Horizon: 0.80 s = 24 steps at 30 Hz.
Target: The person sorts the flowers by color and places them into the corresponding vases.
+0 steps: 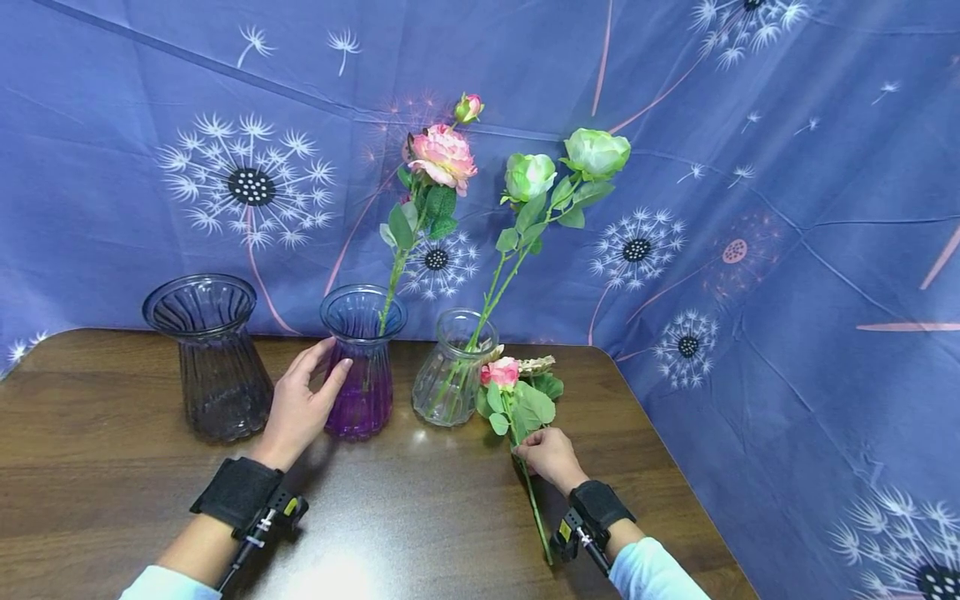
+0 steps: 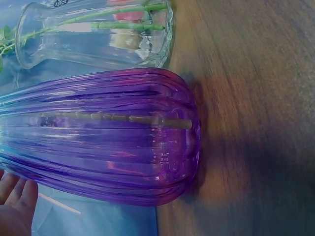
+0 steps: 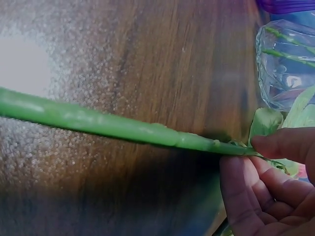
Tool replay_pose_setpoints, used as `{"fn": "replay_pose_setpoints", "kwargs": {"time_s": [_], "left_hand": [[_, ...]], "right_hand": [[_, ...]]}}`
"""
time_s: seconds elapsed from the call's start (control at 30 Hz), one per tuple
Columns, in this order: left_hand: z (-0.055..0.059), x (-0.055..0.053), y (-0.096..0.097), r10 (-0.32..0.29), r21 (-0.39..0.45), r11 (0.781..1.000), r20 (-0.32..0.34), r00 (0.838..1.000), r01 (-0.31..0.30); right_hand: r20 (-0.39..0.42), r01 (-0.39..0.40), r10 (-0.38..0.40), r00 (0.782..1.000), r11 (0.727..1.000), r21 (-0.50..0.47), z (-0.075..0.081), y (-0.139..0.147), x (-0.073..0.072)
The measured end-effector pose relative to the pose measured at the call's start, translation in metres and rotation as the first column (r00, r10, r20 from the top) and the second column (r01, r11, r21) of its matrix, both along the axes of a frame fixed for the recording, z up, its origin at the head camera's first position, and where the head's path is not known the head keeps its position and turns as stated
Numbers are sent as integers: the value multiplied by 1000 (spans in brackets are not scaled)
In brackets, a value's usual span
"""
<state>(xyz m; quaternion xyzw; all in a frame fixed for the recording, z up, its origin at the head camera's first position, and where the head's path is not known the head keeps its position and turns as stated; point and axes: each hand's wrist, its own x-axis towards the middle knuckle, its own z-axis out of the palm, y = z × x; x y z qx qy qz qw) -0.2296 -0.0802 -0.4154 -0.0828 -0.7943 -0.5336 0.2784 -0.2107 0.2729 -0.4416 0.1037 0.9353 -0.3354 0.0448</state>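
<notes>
My left hand [image 1: 300, 408] is at the left side of the purple vase [image 1: 362, 387], its thumb and fingers extended by the glass below the rim. In the left wrist view, fingertips [image 2: 24, 199] show beside the vase's narrower part. A pink rose with a bud [image 1: 444, 157] stands in this vase, its stem visible through the glass. Between thumb and fingers, my right hand [image 1: 553, 457] pinches the green stem [image 3: 123, 127] of a pink artificial flower [image 1: 501, 372]. That flower's head and leaves point toward the back; its bare stem end points toward the front.
A clear glass vase [image 1: 442, 387] holds two pale green flowers [image 1: 597, 153] leaning right. At left stands a dark grey vase [image 1: 225, 375]. More leaves and a pale flower [image 1: 536, 365] lie behind the pink flower. A blue dandelion-print cloth [image 1: 525, 50] hangs behind the wooden table [image 1: 90, 467].
</notes>
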Motion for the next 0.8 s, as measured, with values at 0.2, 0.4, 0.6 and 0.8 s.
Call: {"fn": "replay_pose_setpoints", "kwargs": {"time_s": [0.2, 0.4, 0.6, 0.8], "left_hand": [[0, 1, 1, 1, 2, 1000, 6, 1000, -1], [0, 1, 1, 7, -1, 1000, -1, 1000, -7], [-1, 2, 0, 4, 10, 1000, -2, 1000, -4], [1, 1, 1, 4, 1, 1000, 12, 1000, -4]], "right_hand": [[-4, 1, -1, 1000, 1000, 1, 3, 0, 2], [-70, -3, 1, 998, 1000, -18, 9, 0, 5], [-127, 29, -34, 991, 999, -44, 20, 1, 8], [-206, 57, -73, 976, 995, -84, 37, 3, 8]]}}
